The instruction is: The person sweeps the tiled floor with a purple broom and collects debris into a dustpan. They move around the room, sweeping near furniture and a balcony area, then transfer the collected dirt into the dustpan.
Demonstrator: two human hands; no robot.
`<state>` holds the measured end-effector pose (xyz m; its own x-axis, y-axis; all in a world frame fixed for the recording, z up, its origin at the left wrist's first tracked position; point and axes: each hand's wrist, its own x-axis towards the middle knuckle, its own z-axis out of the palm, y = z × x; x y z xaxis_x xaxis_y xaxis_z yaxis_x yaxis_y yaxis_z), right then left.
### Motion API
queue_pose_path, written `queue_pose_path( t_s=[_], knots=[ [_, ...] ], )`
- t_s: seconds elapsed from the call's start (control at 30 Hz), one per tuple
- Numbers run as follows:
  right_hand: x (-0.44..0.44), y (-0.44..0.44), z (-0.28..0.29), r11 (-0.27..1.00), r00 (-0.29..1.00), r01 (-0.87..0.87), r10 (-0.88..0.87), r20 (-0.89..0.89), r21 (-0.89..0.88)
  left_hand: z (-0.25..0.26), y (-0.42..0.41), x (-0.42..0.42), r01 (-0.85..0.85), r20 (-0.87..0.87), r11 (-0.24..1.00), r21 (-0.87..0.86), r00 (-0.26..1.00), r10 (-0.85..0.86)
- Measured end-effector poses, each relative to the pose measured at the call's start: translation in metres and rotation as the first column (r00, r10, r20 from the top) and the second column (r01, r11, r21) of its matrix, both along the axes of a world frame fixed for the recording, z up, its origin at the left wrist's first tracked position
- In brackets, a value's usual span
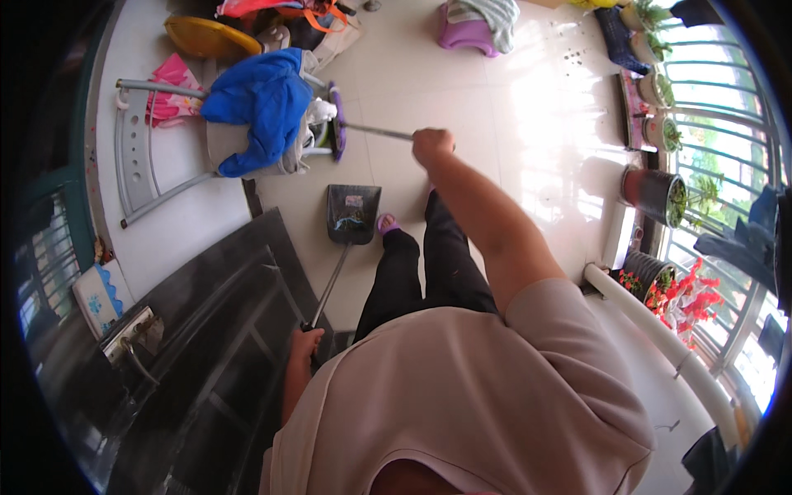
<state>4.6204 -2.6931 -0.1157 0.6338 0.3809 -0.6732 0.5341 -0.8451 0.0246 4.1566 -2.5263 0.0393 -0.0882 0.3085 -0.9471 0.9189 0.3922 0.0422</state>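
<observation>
My left hand [304, 343] grips the handle [331, 288] of a long-handled black dustpan [354, 210], low on my left. The pan rests on the tiled floor beside my foot, with some dark debris and a light blue strip in it. My right hand [433, 145] is closed around the metal pole [378, 130] of a broom, held out ahead of me. The purple broom head [338, 124] is at the legs of a folding chair draped with a blue garment [263, 108]. Part of the far end of the broom pole is hidden by my fist.
A purple stool [467, 40] with a striped cloth stands ahead. Potted plants [659, 198] line the barred window on the right, near a white pipe [643, 315]. A dark glossy panel [204, 346] lies along the left. Small dark bits [574, 57] dot the floor ahead.
</observation>
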Motion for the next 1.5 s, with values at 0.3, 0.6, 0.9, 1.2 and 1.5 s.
queue_pose_path(
  t_s=[0.3,0.6,0.9,1.2,1.5],
  knots=[
    [0.060,-0.277,0.035,0.890,0.906,0.424,-0.418,0.072,-0.167,0.021,-0.029,0.064,0.025,0.013,0.999,0.048,1.000,-0.026],
    [0.070,-0.352,0.157,0.815,0.848,0.525,-0.477,0.232,-0.246,0.002,-0.023,0.163,0.090,0.090,0.993,0.082,0.991,-0.098],
    [0.184,-0.178,0.039,0.889,0.889,0.457,-0.457,0.030,0.021,-0.021,-0.009,0.228,0.231,0.056,0.973,0.024,0.971,-0.232],
    [0.200,-0.140,-0.041,0.860,0.857,0.509,-0.509,-0.081,-0.030,-0.015,-0.005,0.244,0.198,-0.020,0.980,0.016,0.980,-0.198],
    [0.049,-0.405,0.075,0.664,0.720,0.681,-0.685,0.112,-0.308,-0.024,0.008,0.245,0.235,0.008,0.968,-0.092,0.972,-0.235]
  ],
)
